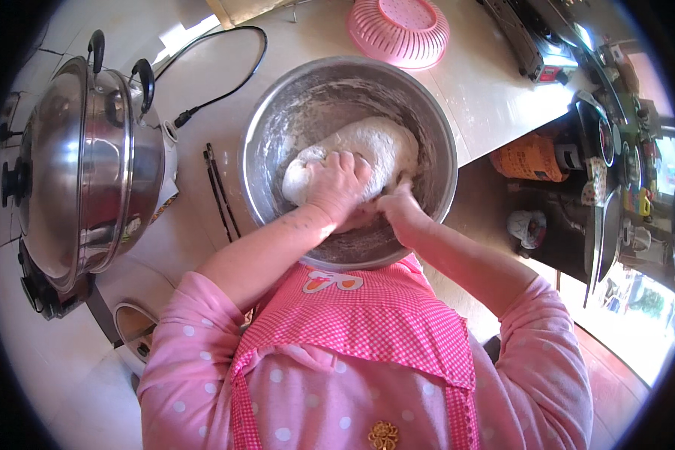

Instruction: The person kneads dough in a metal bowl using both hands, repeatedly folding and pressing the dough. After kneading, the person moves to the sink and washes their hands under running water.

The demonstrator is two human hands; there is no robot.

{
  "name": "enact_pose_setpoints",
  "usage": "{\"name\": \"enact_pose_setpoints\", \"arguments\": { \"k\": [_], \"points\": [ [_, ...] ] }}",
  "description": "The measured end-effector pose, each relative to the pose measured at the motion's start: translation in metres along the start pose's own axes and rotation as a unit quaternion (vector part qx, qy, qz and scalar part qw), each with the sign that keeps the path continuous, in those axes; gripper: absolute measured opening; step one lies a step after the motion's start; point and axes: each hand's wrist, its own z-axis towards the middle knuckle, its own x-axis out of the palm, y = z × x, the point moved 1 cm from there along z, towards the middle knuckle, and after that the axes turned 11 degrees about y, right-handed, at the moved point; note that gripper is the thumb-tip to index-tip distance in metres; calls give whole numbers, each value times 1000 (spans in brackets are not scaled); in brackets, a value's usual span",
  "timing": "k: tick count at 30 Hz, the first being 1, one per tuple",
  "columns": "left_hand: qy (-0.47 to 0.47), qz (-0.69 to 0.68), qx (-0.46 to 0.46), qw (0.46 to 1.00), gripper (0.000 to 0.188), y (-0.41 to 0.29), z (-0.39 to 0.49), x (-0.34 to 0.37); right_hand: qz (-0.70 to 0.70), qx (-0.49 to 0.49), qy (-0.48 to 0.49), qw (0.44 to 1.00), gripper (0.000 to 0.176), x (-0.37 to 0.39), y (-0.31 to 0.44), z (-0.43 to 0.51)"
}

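Note:
A large lump of pale, floury dough [388,140] lies in a wide stainless steel bowl [447,169] close in front of me. My left hand [337,183] rests on the near side of the dough, its fingers curled and dug into the top. At the lower right edge of the lump, my right hand [399,205] grips the dough, with some of its fingers hidden. Dried flour and dough residue coat the bowl's inner wall. The front rim almost touches my pink checked apron [360,309].
Black chopsticks [219,191] lie left of the bowl, near a power cord [225,101]. A big lidded steel pot [95,169] stands farther left. Behind the bowl sits an upturned pink plastic colander [396,39]. A portable gas stove [534,45] is at the back right.

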Motion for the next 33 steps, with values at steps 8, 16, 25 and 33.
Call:
{"name": "enact_pose_setpoints", "arguments": {
  "k": [8,16,25,33],
  "points": [
    [65,-508,-73,856,61,77,19,11,383,4,146,912,64,13,4,3],
    [85,-899,-151,403,47,78,-1,-14,257,-305,49,916,70,16,66,-10],
    [123,-722,-202,650,79,110,18,-36,-594,-341,-95,723,59,24,54,-17],
    [227,-226,-192,928,74,52,86,-44,-627,-240,47,740,50,36,67,26]
  ]
}}
